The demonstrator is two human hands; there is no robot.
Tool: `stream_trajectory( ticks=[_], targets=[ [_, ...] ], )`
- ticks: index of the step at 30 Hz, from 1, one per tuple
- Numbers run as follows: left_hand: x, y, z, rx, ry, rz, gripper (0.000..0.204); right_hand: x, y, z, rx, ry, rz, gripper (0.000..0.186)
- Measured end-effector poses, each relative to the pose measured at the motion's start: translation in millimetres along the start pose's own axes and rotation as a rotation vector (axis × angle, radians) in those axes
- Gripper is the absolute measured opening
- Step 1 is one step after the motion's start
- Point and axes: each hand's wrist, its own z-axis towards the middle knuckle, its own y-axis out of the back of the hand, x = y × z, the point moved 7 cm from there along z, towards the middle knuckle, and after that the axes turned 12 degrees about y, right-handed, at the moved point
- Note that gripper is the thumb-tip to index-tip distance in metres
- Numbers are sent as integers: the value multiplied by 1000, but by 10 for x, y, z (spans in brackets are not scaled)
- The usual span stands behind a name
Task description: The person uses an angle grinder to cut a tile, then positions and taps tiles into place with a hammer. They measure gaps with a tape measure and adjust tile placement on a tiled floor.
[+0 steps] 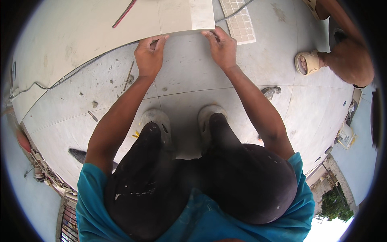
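Note:
A large pale board or tile [100, 24] spans the top left, with a red-and-black pencil-like stick [123, 14] lying on it. Both of my hands grip its near edge: my left hand [149, 55] with fingers curled at the edge left of centre, my right hand [221, 49] pinching near the right corner, beside a whiter strip [201, 14]. A grey cable [233, 14] runs behind that corner over a gridded white panel [240, 28]. Another thin cable [50, 86] follows the board's left part.
Another person's sandalled foot [308, 62] and bent leg are at upper right. A hammer [271, 92] lies right of my arm; debris [95, 104], a dark tool [75, 155] and my shoes [157, 123] are on the tiled floor [181, 88]. A white bucket [345, 135] stands at far right.

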Motion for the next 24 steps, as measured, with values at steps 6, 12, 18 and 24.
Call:
stream_trajectory(
  ticks=[6, 12, 18, 24],
  targets=[
    [81, -19, 27, 24, 33, -43, 26, 107, 28, 43, 50, -11, -16, 20],
    [76, -17, 12, 35, 20, -40, 26, 138, 33, 39, 30, 22, -13, 19],
    [47, -20, 14, 33, -14, -59, 27, 94, 45, 45, 46, 21, -45, 23],
    [-17, 16, -15, 0, -39, -7, 24, 114, 39, 73, 76, 5, -62, 22]
  ],
)
